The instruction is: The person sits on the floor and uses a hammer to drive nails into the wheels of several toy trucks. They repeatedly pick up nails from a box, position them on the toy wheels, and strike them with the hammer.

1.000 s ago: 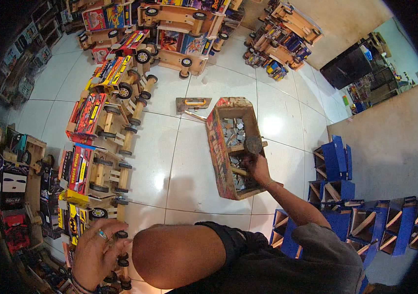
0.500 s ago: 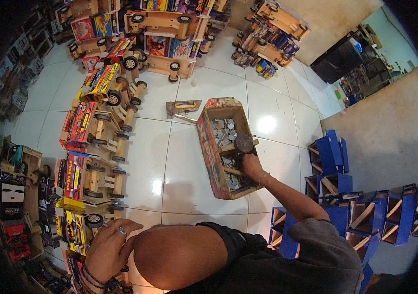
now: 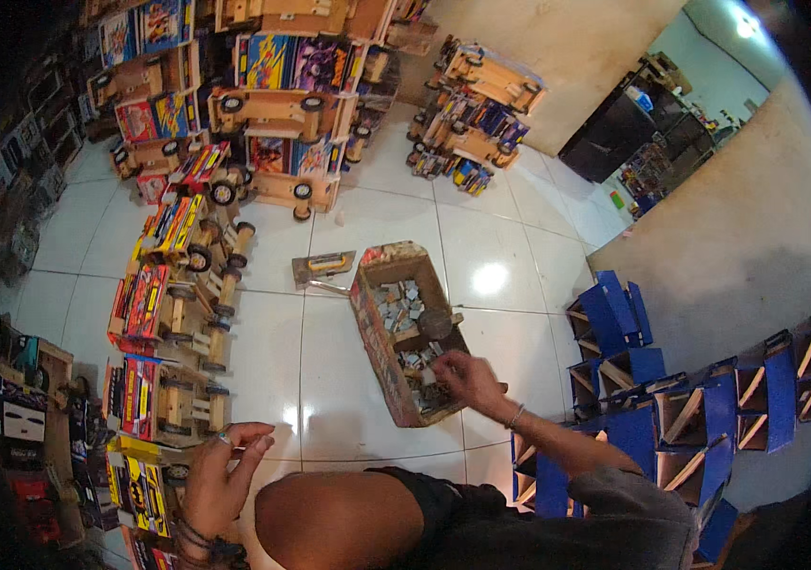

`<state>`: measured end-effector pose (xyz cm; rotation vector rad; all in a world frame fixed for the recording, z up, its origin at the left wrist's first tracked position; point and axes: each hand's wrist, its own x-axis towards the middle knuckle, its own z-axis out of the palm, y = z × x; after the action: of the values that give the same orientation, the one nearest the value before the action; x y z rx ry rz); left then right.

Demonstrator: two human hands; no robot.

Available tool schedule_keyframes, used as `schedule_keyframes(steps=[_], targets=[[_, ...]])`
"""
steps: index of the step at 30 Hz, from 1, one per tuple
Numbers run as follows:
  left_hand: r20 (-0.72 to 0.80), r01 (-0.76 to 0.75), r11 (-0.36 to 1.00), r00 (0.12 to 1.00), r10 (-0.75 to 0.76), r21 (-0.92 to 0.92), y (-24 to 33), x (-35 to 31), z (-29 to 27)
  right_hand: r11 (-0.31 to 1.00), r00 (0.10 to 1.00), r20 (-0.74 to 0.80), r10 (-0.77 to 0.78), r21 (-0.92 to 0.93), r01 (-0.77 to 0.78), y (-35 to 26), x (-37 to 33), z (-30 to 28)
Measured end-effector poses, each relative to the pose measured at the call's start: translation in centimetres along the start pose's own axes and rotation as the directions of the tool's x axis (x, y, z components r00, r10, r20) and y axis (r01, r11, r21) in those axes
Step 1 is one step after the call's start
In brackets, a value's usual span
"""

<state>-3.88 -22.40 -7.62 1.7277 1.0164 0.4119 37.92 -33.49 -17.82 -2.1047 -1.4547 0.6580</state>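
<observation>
My right hand (image 3: 470,382) reaches into the near end of a worn wooden box (image 3: 379,350) on the floor. Its fingers are curled together above small grey metal pieces (image 3: 400,304); whatever is between their tips is too small to make out. A dark round-topped object (image 3: 435,324) lies across the box's middle. Beside my bent knee, my left hand (image 3: 220,473) is raised with thumb and fingers apart, holding nothing. Close to it runs a row of wooden toy trucks (image 3: 144,394) with colourful panels, tipped so their wheels face right.
A flat trowel-like tool (image 3: 324,267) lies left of the box. Stacked toy trucks (image 3: 296,114) stand at the back left, with another stack (image 3: 477,109) farther right. Blue wooden box-shaped parts (image 3: 629,394) line the right side. More toys (image 3: 25,418) fill the far left.
My right hand has lifted slightly and shifted away from the wooden handle inside the box. My left hand has opened a little wider. The view has tilted, so the floor items appear lower.
</observation>
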Motion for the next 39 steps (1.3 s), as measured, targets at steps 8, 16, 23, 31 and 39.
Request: schedule_keyframes(steps=[8, 16, 23, 31, 39], targets=[[0.026, 0.137, 0.830, 0.989, -0.147, -0.541, -1.3, 3.6, 4.3, 0.799, 0.841, -0.022, -0.540, 0.301, 0.521, -16.4, -0.1, 6.4], [-0.110, 0.031, 0.751, 0.984, -0.137, -0.660, 0.6, 3.0, 2.8, 0.733, 0.889, 0.034, -0.456, 0.581, 0.354, -20.7, 0.3, 5.9], [-0.226, -0.082, 0.738, 0.969, -0.097, -0.670, 2.8, 1.1, 2.5, 0.648, 0.929, 0.191, -0.318, 0.759, 0.066, -22.2, 0.3, 5.8], [-0.322, -0.142, 0.804, 0.945, -0.064, -0.577, 3.5, 0.6, 2.5, 0.753, 0.866, 0.063, -0.497, 0.528, 0.393, -23.8, 0.1, 3.2], [-0.449, -0.120, 0.866, 0.884, -0.129, -0.486, 2.1, -0.4, 0.2, 0.959, 0.911, 0.302, -0.280, 0.051, 0.278, -12.4, 1.9, -1.3]])
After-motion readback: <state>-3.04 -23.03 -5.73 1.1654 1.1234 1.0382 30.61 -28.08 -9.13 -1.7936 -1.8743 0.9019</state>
